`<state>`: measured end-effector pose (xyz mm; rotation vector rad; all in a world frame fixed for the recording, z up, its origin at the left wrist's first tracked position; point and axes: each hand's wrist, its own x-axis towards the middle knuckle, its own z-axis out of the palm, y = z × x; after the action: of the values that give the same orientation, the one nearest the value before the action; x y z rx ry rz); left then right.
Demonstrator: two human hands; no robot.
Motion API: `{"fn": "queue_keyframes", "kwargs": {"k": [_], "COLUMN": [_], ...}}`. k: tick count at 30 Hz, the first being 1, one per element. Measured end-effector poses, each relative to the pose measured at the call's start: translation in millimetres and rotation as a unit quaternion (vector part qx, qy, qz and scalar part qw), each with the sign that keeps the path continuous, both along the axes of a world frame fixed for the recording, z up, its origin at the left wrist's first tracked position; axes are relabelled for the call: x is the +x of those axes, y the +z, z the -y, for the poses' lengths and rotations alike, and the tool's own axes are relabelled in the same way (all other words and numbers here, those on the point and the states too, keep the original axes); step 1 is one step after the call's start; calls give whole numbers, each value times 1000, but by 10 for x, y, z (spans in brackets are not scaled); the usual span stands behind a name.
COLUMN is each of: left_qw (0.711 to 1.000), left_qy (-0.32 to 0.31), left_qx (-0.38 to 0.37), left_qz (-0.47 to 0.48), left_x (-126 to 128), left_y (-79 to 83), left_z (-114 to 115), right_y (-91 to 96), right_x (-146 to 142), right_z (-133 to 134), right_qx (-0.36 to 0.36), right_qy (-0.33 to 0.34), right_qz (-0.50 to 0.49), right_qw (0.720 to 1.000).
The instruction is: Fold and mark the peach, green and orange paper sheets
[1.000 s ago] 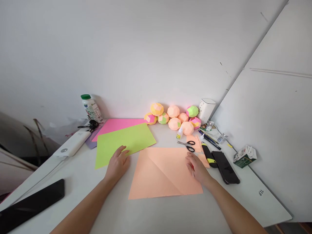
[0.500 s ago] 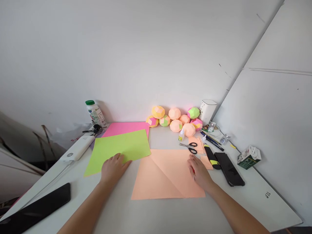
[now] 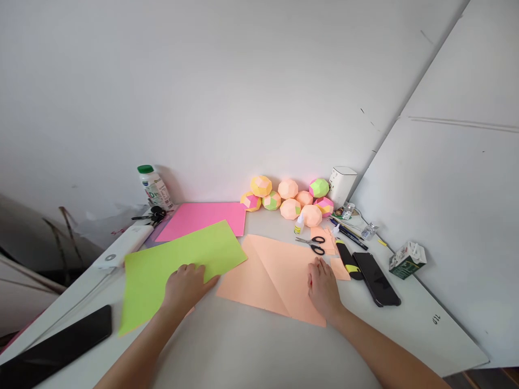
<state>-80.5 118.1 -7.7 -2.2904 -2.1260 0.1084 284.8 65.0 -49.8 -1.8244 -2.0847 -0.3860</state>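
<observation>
On the green paper sheet (image 3: 150,270) rests my left hand (image 3: 186,285), palm down with thumb and fingers apart. That sheet lies at a slant, its right corner over the creased peach paper sheet (image 3: 259,281). At the peach sheet's right side, my right hand (image 3: 324,289) presses down with its fingers curled in. A red bit showed in this hand a moment ago; now whatever it holds is hidden. Just beyond it lie black-handled scissors (image 3: 317,245) and small peach paper pieces (image 3: 340,268). A pink sheet (image 3: 203,216) lies behind the green one.
Several faceted paper balls (image 3: 288,189) stand against the wall near a small glue bottle (image 3: 299,223). On the right lie a box cutter (image 3: 344,254), a phone (image 3: 376,278) and a small carton (image 3: 407,260). A white power bank (image 3: 125,246) and a black object (image 3: 60,346) are at left.
The green sheet has slid left and towards me under my left hand and turned. The peach sheet has turned too, its right side nearer my right hand, which has shifted slightly.
</observation>
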Motion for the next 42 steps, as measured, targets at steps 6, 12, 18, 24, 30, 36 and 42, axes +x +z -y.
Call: {"fn": "queue_keyframes", "kwargs": {"k": [6, 12, 18, 24, 30, 36, 42], "left_qw": [997, 994, 992, 990, 988, 986, 985], "left_qy": [-77, -105, -117, -129, -124, -124, -124], "left_qx": [-5, 3, 0, 6, 11, 12, 16], "left_qz": [31, 41, 45, 59, 92, 111, 119], "left_x": [50, 50, -38, -50, -35, -69, -126], "left_y": [-23, -14, -9, 25, 102, 88, -43], "left_z": [5, 23, 24, 25, 48, 33, -34], "right_y": [57, 64, 47, 75, 91, 99, 117], "right_x": [-122, -278, -296, -148, -128, -120, -71], "right_z": [-44, -301, -475, -395, -399, -390, -397], "right_qx": [-59, -59, -19, 27, 42, 36, 16], "right_qy": [-9, -46, -43, 17, 49, 73, 112], "right_qz": [20, 13, -22, -62, -80, -84, -85], "right_qw": [998, 997, 999, 998, 995, 993, 990]}}
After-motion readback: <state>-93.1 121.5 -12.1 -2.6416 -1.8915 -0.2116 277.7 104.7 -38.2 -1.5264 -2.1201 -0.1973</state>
